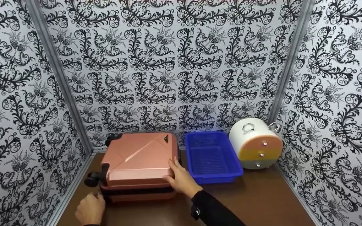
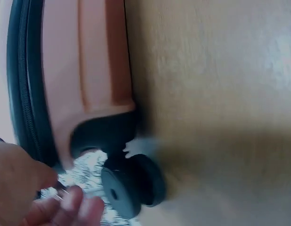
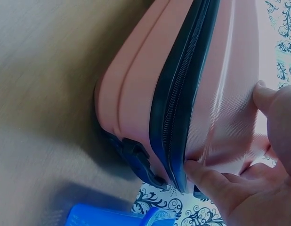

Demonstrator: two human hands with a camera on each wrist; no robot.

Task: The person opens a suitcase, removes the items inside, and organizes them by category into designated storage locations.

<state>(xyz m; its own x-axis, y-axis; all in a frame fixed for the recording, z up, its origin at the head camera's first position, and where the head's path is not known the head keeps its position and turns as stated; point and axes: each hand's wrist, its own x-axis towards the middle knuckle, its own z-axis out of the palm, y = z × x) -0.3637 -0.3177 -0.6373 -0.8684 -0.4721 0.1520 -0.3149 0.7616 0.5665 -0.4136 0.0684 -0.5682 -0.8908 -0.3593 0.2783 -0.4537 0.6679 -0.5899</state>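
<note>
A rose-gold hard-shell suitcase [image 1: 140, 157] lies flat, its black zipper [image 1: 137, 192] running round the side that faces me. My left hand [image 1: 90, 208] is at the front left corner, near a black wheel [image 1: 91, 181]. In the left wrist view, its thumb and fingers pinch a small, blurred metallic piece that looks like the zipper pull [image 2: 62, 192]. My right hand [image 1: 183, 179] rests on the front right corner of the suitcase, fingers extended over the lid. Seen from the right wrist, one fingertip touches the shell beside the zipper [image 3: 183, 80].
Just right of the suitcase stands a blue plastic basket [image 1: 238, 172]. Beyond it is a round white drawer box [image 1: 239, 133] with orange, yellow and grey drawer fronts. Patterned walls [image 1: 156, 62] enclose the brown tabletop [image 1: 256, 201].
</note>
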